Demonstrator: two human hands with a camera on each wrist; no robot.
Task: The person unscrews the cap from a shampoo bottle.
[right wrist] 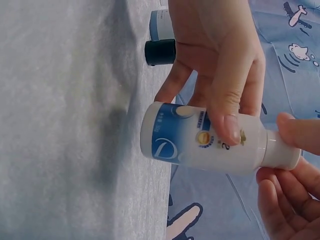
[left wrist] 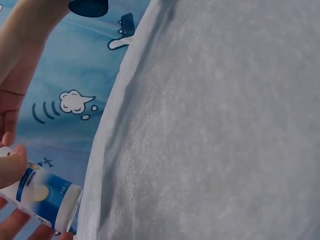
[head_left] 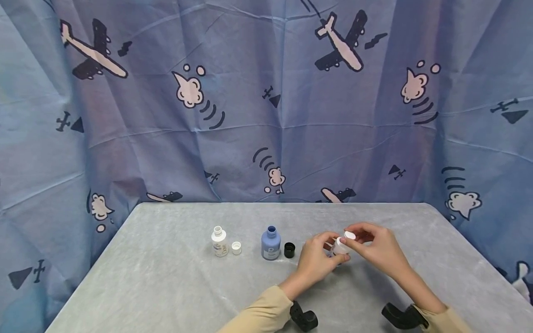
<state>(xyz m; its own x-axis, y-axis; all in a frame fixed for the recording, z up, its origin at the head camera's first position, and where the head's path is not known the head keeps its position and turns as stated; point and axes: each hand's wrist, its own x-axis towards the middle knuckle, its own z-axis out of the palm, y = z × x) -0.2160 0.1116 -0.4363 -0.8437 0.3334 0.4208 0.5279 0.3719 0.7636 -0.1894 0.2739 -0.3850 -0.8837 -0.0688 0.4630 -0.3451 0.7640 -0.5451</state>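
Note:
My left hand (head_left: 318,259) grips a small white bottle (right wrist: 200,137) with a blue label around its body, thumb laid along its side. At the bottle's top end, my right hand (head_left: 381,247) pinches a white cap (head_left: 350,236) between thumb and fingers. In the right wrist view the cap is right at the neck, in line with the bottle. The left wrist view shows the bottle's base and blue label, with the left thumb (left wrist: 12,167) over its upper part. Part of the bottle is hidden behind the fingers in the head view.
Left of the hands, a blue bottle (head_left: 271,244) without a cap stands beside a black cap (head_left: 289,250). Further left, an uncapped white bottle (head_left: 219,242) stands beside a white cap (head_left: 236,248). A grey cloth covers the table (head_left: 166,277); a blue printed curtain (head_left: 233,101) hangs behind.

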